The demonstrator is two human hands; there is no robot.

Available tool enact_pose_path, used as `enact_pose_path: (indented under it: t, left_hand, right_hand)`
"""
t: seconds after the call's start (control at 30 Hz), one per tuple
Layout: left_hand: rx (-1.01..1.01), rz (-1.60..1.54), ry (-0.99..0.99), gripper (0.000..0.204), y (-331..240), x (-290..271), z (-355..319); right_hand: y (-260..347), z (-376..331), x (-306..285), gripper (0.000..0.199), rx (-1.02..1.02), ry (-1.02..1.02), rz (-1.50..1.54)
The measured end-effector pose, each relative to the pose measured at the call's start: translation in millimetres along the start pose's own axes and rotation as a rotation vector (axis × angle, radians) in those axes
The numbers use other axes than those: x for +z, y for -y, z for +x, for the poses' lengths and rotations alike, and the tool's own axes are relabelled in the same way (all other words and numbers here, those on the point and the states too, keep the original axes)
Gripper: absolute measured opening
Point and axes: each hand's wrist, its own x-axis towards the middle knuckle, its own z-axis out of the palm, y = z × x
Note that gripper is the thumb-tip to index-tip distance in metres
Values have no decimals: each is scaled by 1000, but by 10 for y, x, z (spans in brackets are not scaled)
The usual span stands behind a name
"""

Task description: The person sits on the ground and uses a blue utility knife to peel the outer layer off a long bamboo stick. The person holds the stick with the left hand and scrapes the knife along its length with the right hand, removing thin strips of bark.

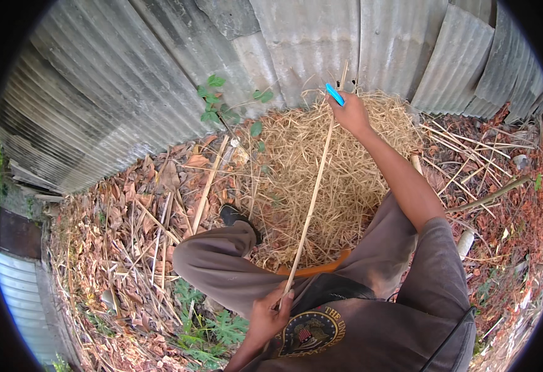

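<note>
A long, thin bamboo strip (316, 195) slants from my lap up toward the metal wall. Its near end is in my left hand (269, 315), closed round it in front of my shirt. My right arm reaches far forward, and my right hand (350, 113) is closed on a bright blue cutter (334, 94), held against the strip near its far end. The fingers hide most of the cutter, and I cannot make out its blade. A heap of pale, curly bamboo shavings (321, 161) lies beneath the strip.
Corrugated metal sheets (308, 49) form a wall ahead. Dry leaves (141, 229) cover the ground at left; cut bamboo sticks (470, 149) lie at right. A leafy plant (212, 102) grows by the wall. Something orange (315, 270) shows between my legs.
</note>
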Motion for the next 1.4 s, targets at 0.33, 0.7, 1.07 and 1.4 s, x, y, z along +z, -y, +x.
enact_pose_path:
  t: [0.33, 0.7, 1.07, 1.4]
  left_hand:
    - [-200, -296, 88, 28, 20, 81, 19]
    - [-177, -782, -23, 39, 2, -188, 358]
    - [-200, -840, 117, 41, -192, -61, 414]
    - [-175, -975, 212, 39, -246, -50, 304]
  right_hand:
    - [-133, 112, -110, 29, 216, 117, 814]
    - [-117, -171, -475, 33, -73, 6, 79]
    - [405, -853, -340, 67, -470, 419, -326]
    - [325, -680, -203, 83, -467, 231, -401]
